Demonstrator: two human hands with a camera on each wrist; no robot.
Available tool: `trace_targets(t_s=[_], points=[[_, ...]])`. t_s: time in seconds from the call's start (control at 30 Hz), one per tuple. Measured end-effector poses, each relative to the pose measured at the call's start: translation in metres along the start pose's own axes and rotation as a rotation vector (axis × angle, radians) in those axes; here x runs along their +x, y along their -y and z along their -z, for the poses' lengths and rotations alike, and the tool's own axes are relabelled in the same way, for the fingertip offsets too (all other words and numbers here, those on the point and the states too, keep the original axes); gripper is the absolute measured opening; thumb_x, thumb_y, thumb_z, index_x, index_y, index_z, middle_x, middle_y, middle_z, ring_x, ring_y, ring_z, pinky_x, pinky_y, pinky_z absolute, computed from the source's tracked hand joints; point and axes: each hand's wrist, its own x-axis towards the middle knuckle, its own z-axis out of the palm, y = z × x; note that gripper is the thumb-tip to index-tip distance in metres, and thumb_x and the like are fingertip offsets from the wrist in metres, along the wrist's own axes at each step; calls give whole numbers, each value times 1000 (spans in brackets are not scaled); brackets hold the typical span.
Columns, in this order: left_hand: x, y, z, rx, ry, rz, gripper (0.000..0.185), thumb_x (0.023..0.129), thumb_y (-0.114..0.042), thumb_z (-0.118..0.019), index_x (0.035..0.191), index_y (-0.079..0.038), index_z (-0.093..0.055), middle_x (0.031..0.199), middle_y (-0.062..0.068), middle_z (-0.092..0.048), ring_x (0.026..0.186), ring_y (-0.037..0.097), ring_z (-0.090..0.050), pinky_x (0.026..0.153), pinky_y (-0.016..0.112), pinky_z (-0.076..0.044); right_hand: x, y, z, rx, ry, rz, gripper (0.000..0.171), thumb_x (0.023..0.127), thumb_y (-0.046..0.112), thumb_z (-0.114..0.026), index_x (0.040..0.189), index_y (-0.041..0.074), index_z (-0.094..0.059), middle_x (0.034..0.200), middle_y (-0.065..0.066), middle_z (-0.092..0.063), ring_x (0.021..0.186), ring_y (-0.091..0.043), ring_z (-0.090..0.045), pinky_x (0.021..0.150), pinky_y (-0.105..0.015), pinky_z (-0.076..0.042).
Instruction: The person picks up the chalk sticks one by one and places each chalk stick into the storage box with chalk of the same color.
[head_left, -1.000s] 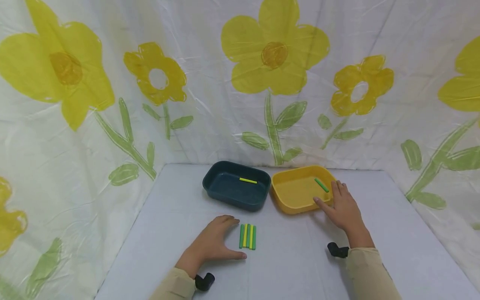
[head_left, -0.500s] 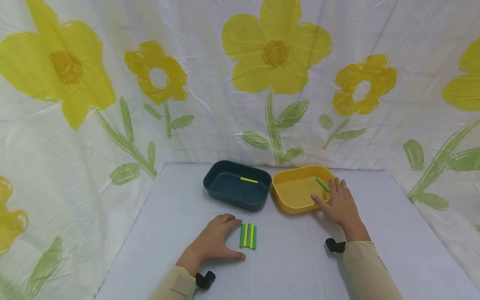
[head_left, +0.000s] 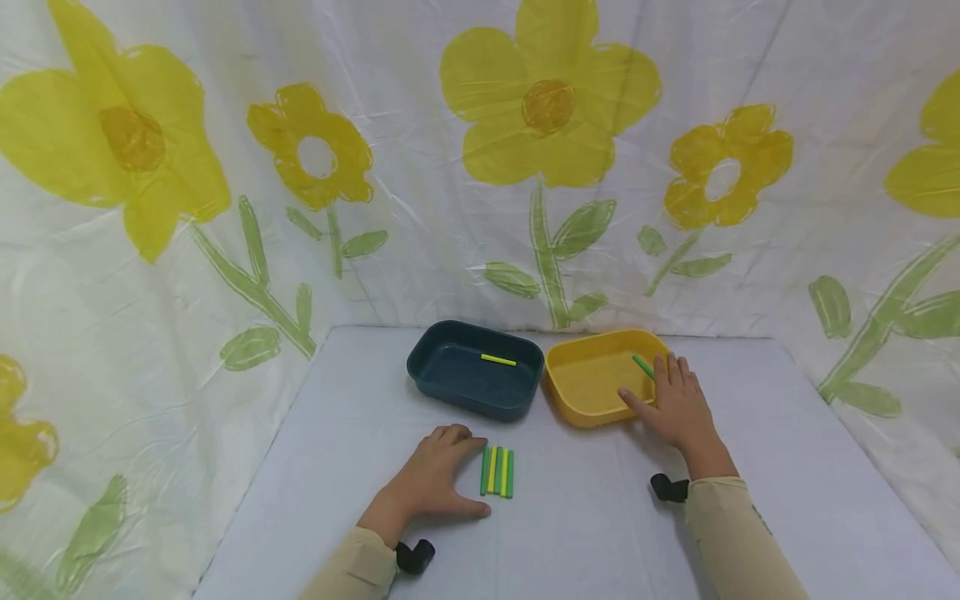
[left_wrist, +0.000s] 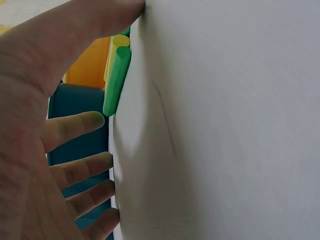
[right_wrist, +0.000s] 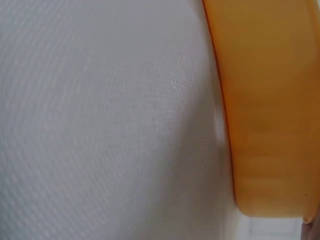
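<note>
My left hand [head_left: 431, 477] lies on the white table with thumb and fingers spread, just left of a row of green and yellow sticks [head_left: 497, 472]. In the left wrist view the nearest green stick [left_wrist: 117, 81] stands between the thumb and the index fingertip, with nothing gripped. My right hand [head_left: 681, 406] is over the near right corner of the yellow tray [head_left: 588, 412], its fingers extended across the rim. Inside that tray a green stick [head_left: 642, 365] is partly covered by the fingers. The right wrist view shows mostly the tray's outer wall [right_wrist: 270, 115].
A dark teal tray [head_left: 465, 398] stands left of the yellow one, holding one yellow stick [head_left: 498, 360]. Behind the table hangs a white curtain [head_left: 420, 250] printed with yellow flowers. Black wrist devices [head_left: 415, 557] show below both hands.
The right hand has shifted slightly left and up over the yellow tray, covering more of the green stick there. The left hand and the row of sticks stay almost the same.
</note>
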Motion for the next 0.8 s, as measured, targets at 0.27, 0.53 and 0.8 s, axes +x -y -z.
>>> trace_targets(t_s=[0.27, 0.53, 0.8], points=[[3, 0, -1, 9, -13, -6, 88, 75, -66, -86, 149, -23, -62, 140, 2, -56, 134, 27, -48, 112, 55, -46, 1, -1, 0, 0, -3, 1, 119, 100, 79, -44, 165, -13, -5, 172, -38, 2, 160, -58, 2, 129, -71, -5], [5, -2, 3, 4, -3, 11, 77, 80, -60, -84, 145, -23, -65, 140, 3, -56, 135, 28, -48, 112, 56, -46, 1, -2, -1, 7, -13, -4, 121, 99, 80, -44, 164, -13, -3, 172, -37, 3, 160, -57, 3, 130, -70, -4], [5, -3, 7, -18, -9, 13, 75, 79, -60, -87, 140, -21, -69, 137, 1, -59, 131, 26, -50, 110, 53, -48, 0, -1, -2, 7, -20, 0, 120, 99, 79, -45, 164, -14, -3, 172, -38, 0, 160, -57, 1, 129, -71, -6]])
